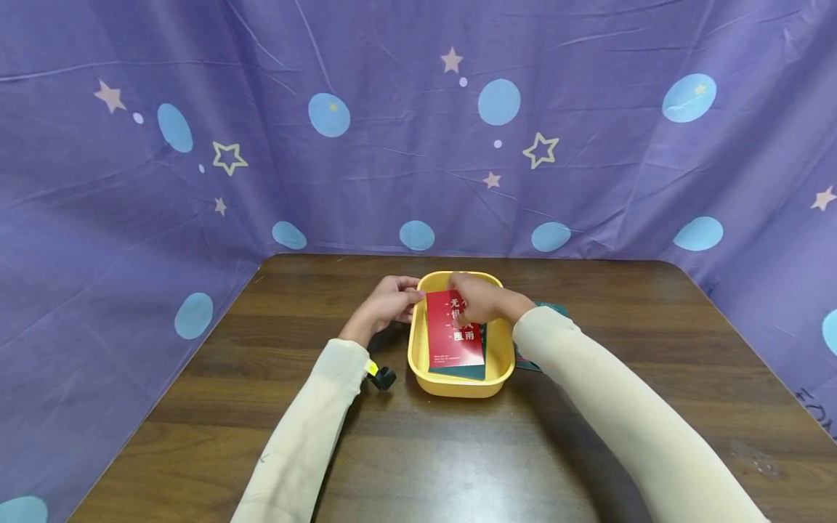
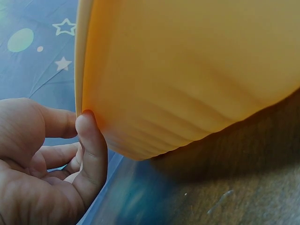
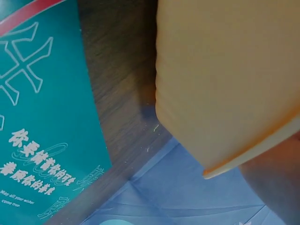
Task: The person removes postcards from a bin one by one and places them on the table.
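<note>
A yellow plastic basin sits in the middle of the table. My left hand pinches its left rim; in the left wrist view the thumb and finger of that hand meet at the thin edge. Inside the basin lies a red card with white Chinese characters, overlapping a dark green card. Reaching in over the right rim, my right hand holds the red card near its upper part, covering some of the print. Only a blurred part of this hand shows beyond the rim in the right wrist view.
Green cards with white lettering and a red strip lie on the table right of the basin, partly hidden by my right sleeve. A small black device is at my left cuff. A purple patterned curtain hangs behind the table.
</note>
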Tool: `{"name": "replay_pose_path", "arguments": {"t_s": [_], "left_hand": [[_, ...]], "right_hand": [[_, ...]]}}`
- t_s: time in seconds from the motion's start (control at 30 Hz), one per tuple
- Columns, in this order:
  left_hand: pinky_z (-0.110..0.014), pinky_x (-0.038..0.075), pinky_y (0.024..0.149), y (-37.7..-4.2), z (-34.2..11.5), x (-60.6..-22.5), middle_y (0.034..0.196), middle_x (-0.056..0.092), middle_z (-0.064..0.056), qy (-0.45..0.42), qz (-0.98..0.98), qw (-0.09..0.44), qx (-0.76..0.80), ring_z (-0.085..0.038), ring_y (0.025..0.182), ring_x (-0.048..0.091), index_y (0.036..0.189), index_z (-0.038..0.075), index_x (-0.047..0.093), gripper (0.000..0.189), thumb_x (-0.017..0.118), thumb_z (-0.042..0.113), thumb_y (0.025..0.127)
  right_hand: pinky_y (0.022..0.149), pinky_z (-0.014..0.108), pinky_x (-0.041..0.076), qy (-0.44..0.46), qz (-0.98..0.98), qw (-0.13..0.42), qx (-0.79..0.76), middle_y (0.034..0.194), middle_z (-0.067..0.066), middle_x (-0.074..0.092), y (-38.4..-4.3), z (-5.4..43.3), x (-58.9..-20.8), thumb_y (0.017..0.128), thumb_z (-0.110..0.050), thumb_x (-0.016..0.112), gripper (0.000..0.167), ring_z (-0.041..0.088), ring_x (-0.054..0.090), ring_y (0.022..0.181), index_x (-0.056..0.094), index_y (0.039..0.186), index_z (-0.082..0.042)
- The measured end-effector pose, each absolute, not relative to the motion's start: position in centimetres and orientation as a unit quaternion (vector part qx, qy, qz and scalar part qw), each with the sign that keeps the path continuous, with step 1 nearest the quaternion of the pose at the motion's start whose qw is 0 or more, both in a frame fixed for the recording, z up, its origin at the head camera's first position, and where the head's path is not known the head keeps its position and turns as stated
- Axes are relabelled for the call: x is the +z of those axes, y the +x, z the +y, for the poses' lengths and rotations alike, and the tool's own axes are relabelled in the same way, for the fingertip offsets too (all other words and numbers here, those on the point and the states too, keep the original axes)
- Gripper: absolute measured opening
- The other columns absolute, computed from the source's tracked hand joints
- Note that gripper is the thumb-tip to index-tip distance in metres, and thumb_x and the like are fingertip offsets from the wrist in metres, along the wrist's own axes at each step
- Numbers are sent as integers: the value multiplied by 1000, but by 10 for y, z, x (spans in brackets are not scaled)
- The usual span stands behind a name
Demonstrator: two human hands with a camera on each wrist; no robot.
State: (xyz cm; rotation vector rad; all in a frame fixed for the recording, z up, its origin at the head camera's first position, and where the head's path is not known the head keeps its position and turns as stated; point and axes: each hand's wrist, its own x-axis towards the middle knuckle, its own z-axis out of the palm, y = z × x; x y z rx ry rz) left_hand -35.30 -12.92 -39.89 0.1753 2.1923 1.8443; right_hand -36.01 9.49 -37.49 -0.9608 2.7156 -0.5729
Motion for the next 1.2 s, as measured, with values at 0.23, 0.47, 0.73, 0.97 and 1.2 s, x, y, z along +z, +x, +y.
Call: {"name": "replay_pose_path", "arguments": {"t_s": [0.23,0.47,0.73,0.97,1.2], "left_hand": [[-24,58,53,-353,-129,-399,85,63,-6,59,755,132,639,-11,62,59,136,-6,56,37,59,3,100],[-25,59,54,-351,-129,-398,92,64,-7,58,758,135,636,-12,61,60,139,-6,54,40,58,4,101],[-25,59,55,-351,-129,-399,95,63,-8,63,754,136,639,-11,62,60,142,-7,51,43,56,2,100],[-23,57,53,-350,-129,-398,95,64,-8,64,756,131,639,-12,61,59,140,-7,53,41,58,3,101],[-23,57,52,-350,-129,-398,94,63,-11,60,759,130,635,-14,62,57,139,-6,54,40,59,3,100]], "right_hand": [[94,40,53,-313,901,96,-283,123,21,46,-356,98,-367,90,8,53,43,31,48,112,40,131,5],[85,38,55,-325,884,93,-322,121,23,46,-350,99,-362,92,10,41,35,32,48,110,41,127,6],[94,42,55,-322,876,74,-350,124,18,53,-348,103,-356,98,10,39,35,28,56,109,42,132,1],[93,43,53,-322,874,37,-363,125,20,53,-347,108,-347,101,8,37,34,30,55,109,42,134,3],[90,43,55,-297,867,1,-399,123,18,54,-346,116,-338,102,4,44,31,30,55,109,44,133,0]]}}
